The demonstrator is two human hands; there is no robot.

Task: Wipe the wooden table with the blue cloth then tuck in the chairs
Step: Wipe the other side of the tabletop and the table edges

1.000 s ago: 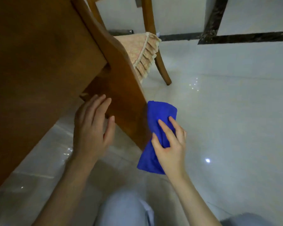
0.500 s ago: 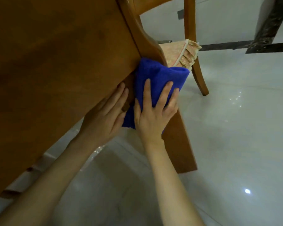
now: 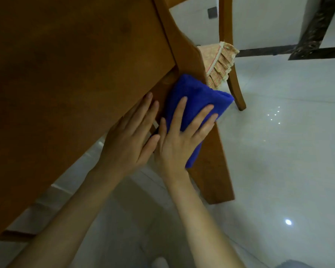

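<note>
— While the right hand (image 3: 179, 141) presses flat and open on the blue cloth (image 3: 196, 105) against the desk (image 3: 72, 74) leg, what's the left hand (image 3: 130, 136) doing?
— Resting open, empty, on the edge. Wiping continues; the chair (image 3: 223, 60) seems untucked.

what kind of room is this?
Probably a home dining area: a wooden table, a wooden chair with a frilled seat cushion, and glossy white floor tiles.

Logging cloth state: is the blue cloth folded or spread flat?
Folded. The cloth is a thick doubled pad with a rounded fold at its top, pressed against the table leg under the flat right hand.
</note>
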